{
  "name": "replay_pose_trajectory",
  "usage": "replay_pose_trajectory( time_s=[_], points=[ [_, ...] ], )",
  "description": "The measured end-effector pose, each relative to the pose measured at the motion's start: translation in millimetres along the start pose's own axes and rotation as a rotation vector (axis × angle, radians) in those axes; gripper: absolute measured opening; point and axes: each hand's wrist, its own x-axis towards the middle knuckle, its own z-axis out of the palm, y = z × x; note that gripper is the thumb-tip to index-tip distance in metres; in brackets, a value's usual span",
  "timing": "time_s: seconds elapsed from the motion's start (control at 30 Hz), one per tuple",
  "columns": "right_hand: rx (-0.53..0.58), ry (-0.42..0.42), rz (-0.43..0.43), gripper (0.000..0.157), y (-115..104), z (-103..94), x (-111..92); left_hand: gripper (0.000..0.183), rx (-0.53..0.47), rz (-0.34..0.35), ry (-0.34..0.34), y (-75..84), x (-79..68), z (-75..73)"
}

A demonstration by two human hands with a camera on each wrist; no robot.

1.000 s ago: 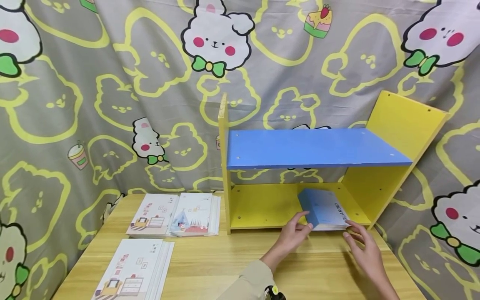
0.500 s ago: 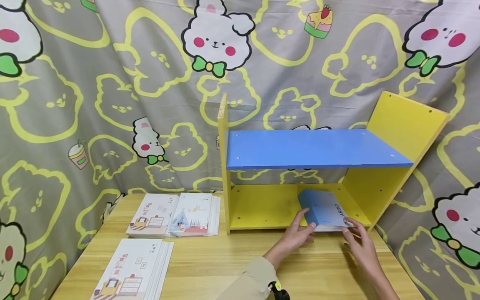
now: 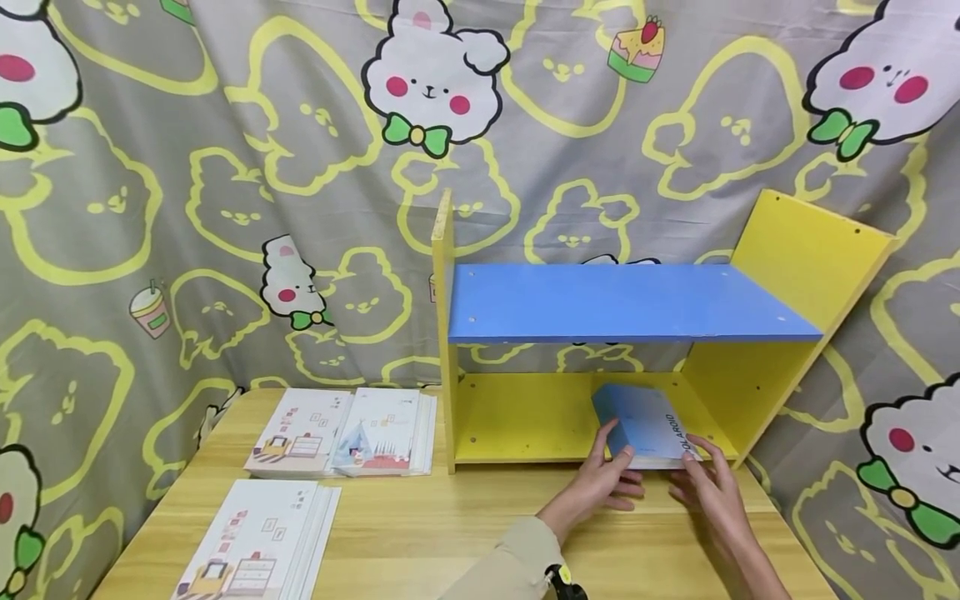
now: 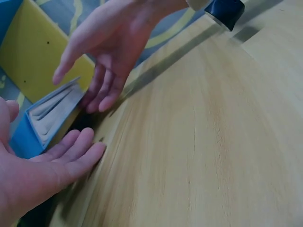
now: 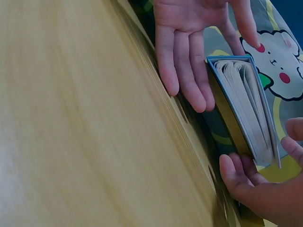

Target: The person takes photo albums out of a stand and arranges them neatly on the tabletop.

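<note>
A blue photo album (image 3: 648, 421) with POLAROID lettering lies cover up in the lower compartment of a yellow and blue shelf (image 3: 630, 304), near its front edge. My left hand (image 3: 600, 483) is at its spine side, index finger along the spine, thumb by the near corner, other fingers stretched out below. My right hand (image 3: 716, 492) is at the opposite near corner, thumb beside the cover and fingers lower down. Loose pages show in the album (image 5: 246, 90) in the right wrist view, where the right fingertips reach its lower corner. Both hands look relaxed; exact contact is partly hidden.
Two stacks of white illustrated books, a left stack (image 3: 303, 425) and a right stack (image 3: 382, 429), lie left of the shelf. Another stack (image 3: 247, 542) is nearer on the wooden table (image 3: 420, 533). A patterned curtain (image 3: 337, 192) hangs behind.
The left hand has shifted slightly right and nearer, its lower fingers spreading out beneath the album. Right-hand fingers have moved lower around the corner. The album stays nearly in place; the view tilts slightly.
</note>
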Motion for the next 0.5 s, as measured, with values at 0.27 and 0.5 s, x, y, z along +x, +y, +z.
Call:
replay_pose_trajectory(
  time_s=[0.27,0.5],
  points=[
    [0.186,-0.096,0.101,0.056,5,-4.2,3,0.059,-0.036,-0.018,-0.039,-8.1,3.9,4.1],
    [0.222,-0.104,0.126,0.053,6,-0.9,14,0.054,-0.086,-0.017,-0.015,-6.4,9.9,3.6]
  ],
)
